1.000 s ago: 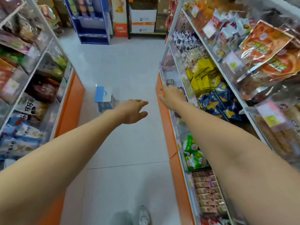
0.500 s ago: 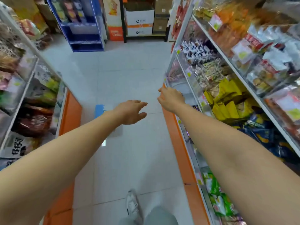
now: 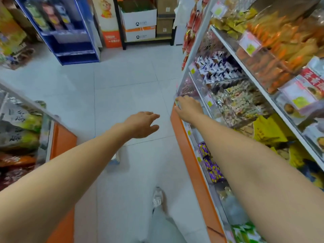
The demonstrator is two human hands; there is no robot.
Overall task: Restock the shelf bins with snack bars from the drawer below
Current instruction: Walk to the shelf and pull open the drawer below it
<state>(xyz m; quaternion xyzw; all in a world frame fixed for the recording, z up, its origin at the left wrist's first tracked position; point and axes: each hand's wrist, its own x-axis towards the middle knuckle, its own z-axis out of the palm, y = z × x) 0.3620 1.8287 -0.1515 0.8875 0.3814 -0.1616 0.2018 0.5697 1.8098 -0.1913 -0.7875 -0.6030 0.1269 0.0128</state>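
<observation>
While both bare arms stretch forward along the aisle, the left hand (image 3: 142, 124) hangs over the white floor (image 3: 122, 81), palm down. Its fingers are released and a little spread, and they grasp nothing. The right hand (image 3: 188, 108) points toward 11 o'clock and lies against the front of a clear bin (image 3: 180, 92) at the far end of the right shelf (image 3: 233, 54). Its fingers (image 3: 180, 99) touch the bin front beside a small price label, but I cannot tell if they grasp the edge or only rest there, because the view is blurred.

Pink wrapped sweets fill this bin. At 5 o'clock from the right hand, purple and yellow snack bars (image 3: 210, 165) lie in the bottom row of bins, just beside the right forearm, which hides part of that row. Under the bins runs an orange base panel (image 3: 191, 158); perhaps it is the drawer front, and it looks closed.

At 12 o'clock, well apart, white cardboard boxes (image 3: 140, 20) stand on a dark rack, and at 10 o'clock stands a blue display stand (image 3: 70, 41). At 9 o'clock the left shelf (image 3: 21, 127) carries green and brown bags. At 6 o'clock a pale shoe (image 3: 158, 197) and a grey trouser leg (image 3: 164, 225) are on the floor.
</observation>
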